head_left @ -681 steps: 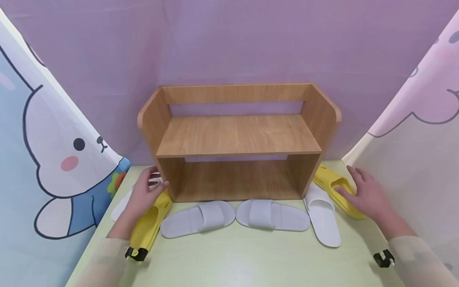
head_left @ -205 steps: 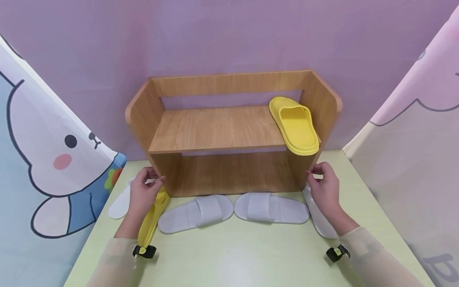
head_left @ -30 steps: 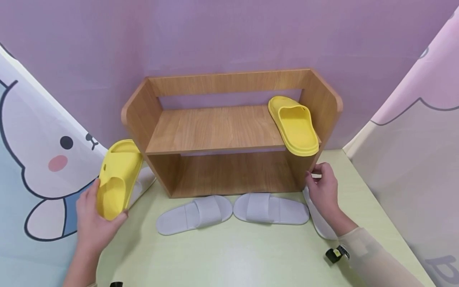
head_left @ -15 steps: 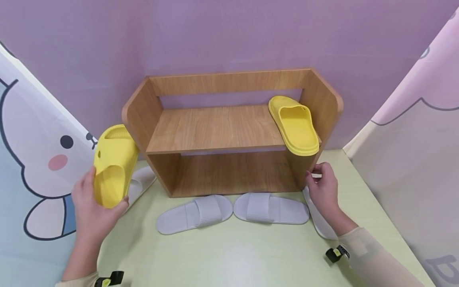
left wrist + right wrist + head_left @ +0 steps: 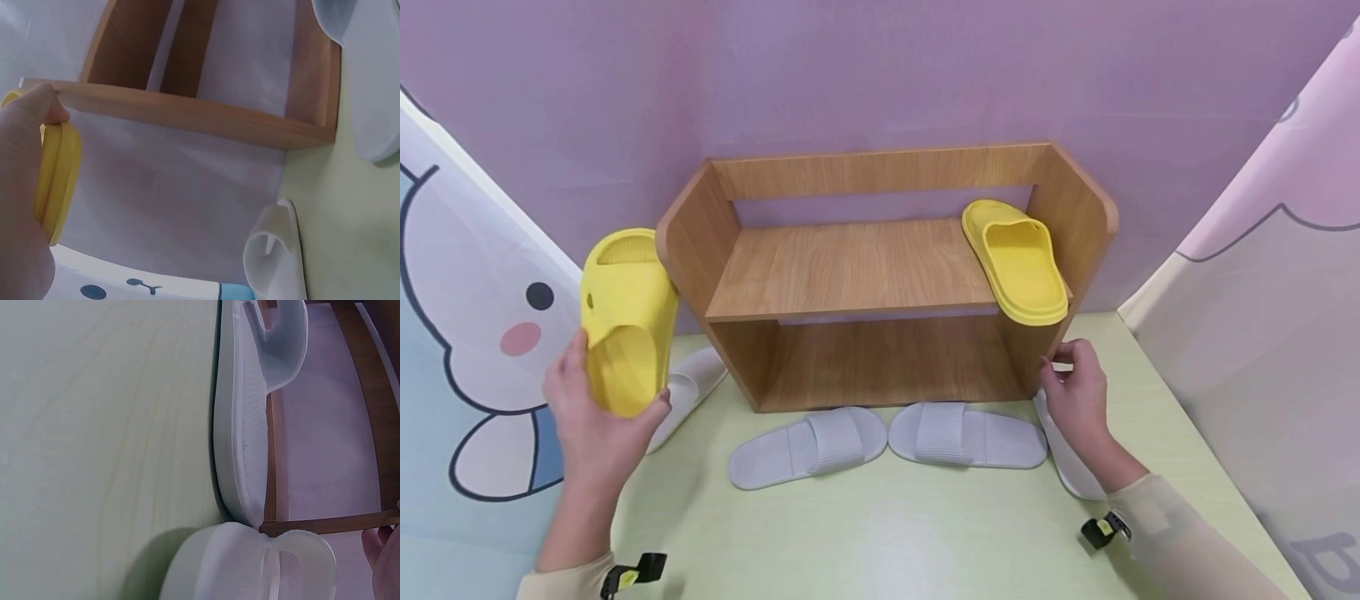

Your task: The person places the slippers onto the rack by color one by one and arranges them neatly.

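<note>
My left hand (image 5: 580,417) holds a yellow slipper (image 5: 628,292) by its heel end, toe up, just left of the wooden shelf (image 5: 850,267). The left wrist view shows the slipper's sole edge (image 5: 59,181) beside the thumb, near the shelf's side panel (image 5: 206,115). At the lower right front edge of the shelf, my right hand (image 5: 1078,400) pinches the side panel with curled fingers. Another yellow slipper (image 5: 1022,267) lies on the upper board at the right, its heel jutting over the front edge.
Two grey slippers, a left one (image 5: 808,450) and a right one (image 5: 966,437), lie toe to toe before the shelf. A white slipper (image 5: 700,375) rests on the table at left; a second (image 5: 1067,450) is partly hidden by my right hand. Printed curtains flank both sides.
Over the last second my left hand has raised the yellow slipper and turned it more upright; the right hand stays put. Much earlier, both yellow slippers were on the table beside the shelf.
</note>
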`<state>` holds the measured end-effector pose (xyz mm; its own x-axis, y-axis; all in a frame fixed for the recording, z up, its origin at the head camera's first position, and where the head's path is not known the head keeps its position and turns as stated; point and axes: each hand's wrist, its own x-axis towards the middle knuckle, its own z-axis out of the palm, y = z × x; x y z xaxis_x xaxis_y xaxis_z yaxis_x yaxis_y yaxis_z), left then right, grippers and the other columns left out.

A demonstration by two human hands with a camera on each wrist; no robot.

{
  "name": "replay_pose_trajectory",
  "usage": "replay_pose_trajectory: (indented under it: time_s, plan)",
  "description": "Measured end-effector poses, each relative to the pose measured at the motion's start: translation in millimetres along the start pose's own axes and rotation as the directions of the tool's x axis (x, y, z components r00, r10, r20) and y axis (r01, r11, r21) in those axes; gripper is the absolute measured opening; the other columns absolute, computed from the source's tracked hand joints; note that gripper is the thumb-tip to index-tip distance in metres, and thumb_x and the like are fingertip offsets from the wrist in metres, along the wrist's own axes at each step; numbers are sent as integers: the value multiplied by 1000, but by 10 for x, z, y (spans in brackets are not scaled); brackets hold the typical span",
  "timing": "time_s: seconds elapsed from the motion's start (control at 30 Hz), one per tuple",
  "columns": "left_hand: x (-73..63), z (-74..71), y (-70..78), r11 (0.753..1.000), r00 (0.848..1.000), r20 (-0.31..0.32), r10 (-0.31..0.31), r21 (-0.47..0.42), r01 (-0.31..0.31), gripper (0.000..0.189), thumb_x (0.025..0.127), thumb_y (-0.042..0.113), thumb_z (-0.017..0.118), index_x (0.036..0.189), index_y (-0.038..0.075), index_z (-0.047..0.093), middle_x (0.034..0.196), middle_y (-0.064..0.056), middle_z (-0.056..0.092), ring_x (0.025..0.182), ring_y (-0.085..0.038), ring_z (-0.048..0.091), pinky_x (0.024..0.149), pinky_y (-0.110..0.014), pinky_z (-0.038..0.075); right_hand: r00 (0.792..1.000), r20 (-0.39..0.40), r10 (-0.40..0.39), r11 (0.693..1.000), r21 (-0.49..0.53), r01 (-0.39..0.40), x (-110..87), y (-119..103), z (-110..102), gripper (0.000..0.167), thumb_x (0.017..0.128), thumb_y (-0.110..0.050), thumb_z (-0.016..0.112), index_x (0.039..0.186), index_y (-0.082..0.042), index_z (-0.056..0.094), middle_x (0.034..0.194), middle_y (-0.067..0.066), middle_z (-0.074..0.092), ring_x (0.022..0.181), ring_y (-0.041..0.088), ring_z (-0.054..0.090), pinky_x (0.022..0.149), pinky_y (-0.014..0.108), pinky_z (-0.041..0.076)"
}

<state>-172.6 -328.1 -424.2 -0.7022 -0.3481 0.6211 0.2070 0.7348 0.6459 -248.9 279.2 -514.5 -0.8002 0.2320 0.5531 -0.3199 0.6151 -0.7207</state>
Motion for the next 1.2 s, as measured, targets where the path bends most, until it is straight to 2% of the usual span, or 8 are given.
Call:
replay_pose_trajectory:
  time_s: [0.17, 0.43, 0.67, 0.9, 0.97, 1.13, 1.2]
  plan:
    - [15, 4, 101, 999, 999, -39, -4, -46, 2, 125, 66, -1, 94, 170, 40, 38, 164, 4, 39, 144, -13, 34, 110, -25, 31, 1000, -7, -7, 1000, 2, 7, 3, -14, -2, 17, 98, 8, 69, 112, 7, 59, 109, 18, 67, 101, 24, 68, 76, 2, 48]
    - [43, -44, 303, 995, 997, -82, 10, -94, -17, 122, 66, -4, 91, 170, 36, 41, 153, 23, 35, 142, -6, 33, 107, -24, 32, 1000, 6, -4, 1000, -4, 4, -1, -13, 2, 18, 100, 8, 68, 114, 6, 58, 111, 19, 67, 104, 35, 71, 76, 2, 47]
    - [84, -132, 497, 991, 994, -112, 18, -131, -33, 118, 66, -5, 87, 170, 30, 42, 153, 19, 38, 145, -10, 32, 110, -25, 32, 1000, 15, 4, 1000, -14, -4, 3, 4, 8, 18, 100, 7, 68, 115, 5, 58, 112, 19, 67, 105, 35, 70, 76, 2, 47]
    - [75, -169, 659, 992, 992, -126, -21, -130, 4, 118, 68, -5, 87, 170, 33, 41, 155, 19, 38, 145, -10, 32, 110, -25, 32, 1000, 6, 0, 1000, -12, 1, 2, 11, 9, 18, 99, 7, 68, 114, 5, 58, 111, 18, 67, 103, 34, 71, 76, 2, 47]
    - [66, -169, 712, 990, 990, -139, -13, -139, -7, 116, 69, -5, 86, 170, 31, 42, 156, 18, 39, 146, -11, 32, 110, -25, 33, 1000, 7, 2, 1000, -9, -2, -1, 14, 11, 18, 99, 6, 68, 114, 5, 58, 111, 18, 67, 103, 35, 71, 76, 2, 47]
    - [48, -142, 841, 980, 986, -160, 55, -183, -85, 110, 68, -4, 85, 169, 17, 45, 157, 12, 41, 149, -18, 32, 111, -25, 34, 1000, 13, 2, 1000, -15, -2, 3, 21, 11, 18, 100, 6, 69, 114, 4, 58, 111, 19, 66, 104, 33, 71, 75, 2, 47]
    - [45, -121, 879, 977, 986, -150, 78, -187, -106, 111, 68, -4, 85, 169, 15, 44, 157, 11, 40, 149, -19, 32, 111, -25, 35, 1000, 13, 0, 1000, -19, 0, 8, 23, 9, 19, 100, 5, 69, 114, 3, 58, 112, 19, 66, 105, 32, 71, 75, 2, 47]
